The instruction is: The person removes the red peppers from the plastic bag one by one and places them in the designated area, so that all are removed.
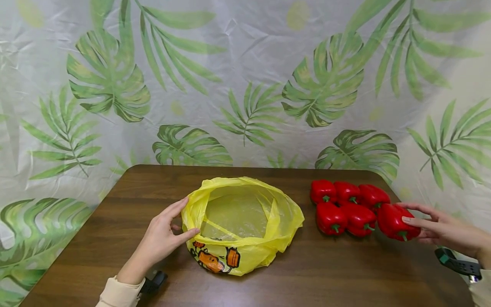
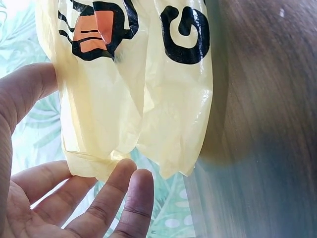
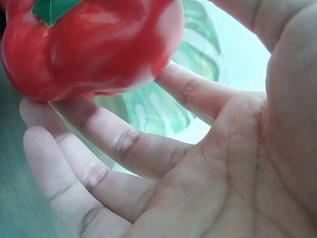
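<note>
A yellow plastic bag with orange and black print sits on the table, its wide mouth facing up. My left hand holds the bag's left rim, thumb at the front edge and fingers further back. In the left wrist view the fingers lie against the bag's side. At the right, my right hand grips a red bell pepper with a green stem, thumb on its near side. The right wrist view shows fingers around the pepper's underside and side.
Several more red bell peppers stand in two rows just left of the gripped one. All of this is on a brown wooden table. Behind it hangs a grey cloth printed with green leaves.
</note>
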`<state>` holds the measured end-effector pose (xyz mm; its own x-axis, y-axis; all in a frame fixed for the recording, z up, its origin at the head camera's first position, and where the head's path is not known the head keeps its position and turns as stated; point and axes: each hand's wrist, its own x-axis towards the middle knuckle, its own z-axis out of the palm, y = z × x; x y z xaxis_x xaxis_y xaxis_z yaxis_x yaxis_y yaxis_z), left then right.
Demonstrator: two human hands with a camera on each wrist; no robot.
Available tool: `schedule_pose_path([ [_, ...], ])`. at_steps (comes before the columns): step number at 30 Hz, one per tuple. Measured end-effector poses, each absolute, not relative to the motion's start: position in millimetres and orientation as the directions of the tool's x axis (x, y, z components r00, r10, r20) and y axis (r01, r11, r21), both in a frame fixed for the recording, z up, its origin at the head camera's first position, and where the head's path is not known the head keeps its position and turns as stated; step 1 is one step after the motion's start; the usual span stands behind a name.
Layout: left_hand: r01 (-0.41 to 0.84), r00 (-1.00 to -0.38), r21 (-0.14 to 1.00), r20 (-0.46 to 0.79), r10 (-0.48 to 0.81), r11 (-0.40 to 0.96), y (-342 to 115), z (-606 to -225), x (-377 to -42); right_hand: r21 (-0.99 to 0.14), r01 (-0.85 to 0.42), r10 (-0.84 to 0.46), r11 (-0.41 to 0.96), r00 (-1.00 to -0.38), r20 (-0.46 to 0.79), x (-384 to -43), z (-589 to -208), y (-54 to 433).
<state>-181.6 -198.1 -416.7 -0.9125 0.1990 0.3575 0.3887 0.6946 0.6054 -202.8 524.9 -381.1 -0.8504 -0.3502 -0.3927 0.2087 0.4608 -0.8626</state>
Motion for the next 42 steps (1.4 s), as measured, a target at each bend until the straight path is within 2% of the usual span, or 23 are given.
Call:
schedule_pose_path([
  [11, 0.391, -0.913, 0.609, 0.353, 0.205, 0.690, -199, -419, -183, -0.814, 0.273, -0.330, 0.512, -0.813, -0.480, -208, -392, 525],
  [21, 0.387, -0.914, 0.594, 0.348, 0.208, 0.706, -200, -419, -185, -0.853, 0.254, -0.405, 0.457, -0.794, -0.454, -214, -406, 523],
  [36, 0.396, -0.901, 0.583, 0.395, 0.178, 0.709, -201, -412, -183, -0.742, 0.189, -0.219, 0.644, -0.883, -0.415, -204, -398, 508],
  [42, 0.407, -0.890, 0.554, 0.420, 0.179, 0.726, -203, -403, -183, -0.644, 0.078, -0.158, 0.761, -0.941, -0.301, -195, -386, 501],
])
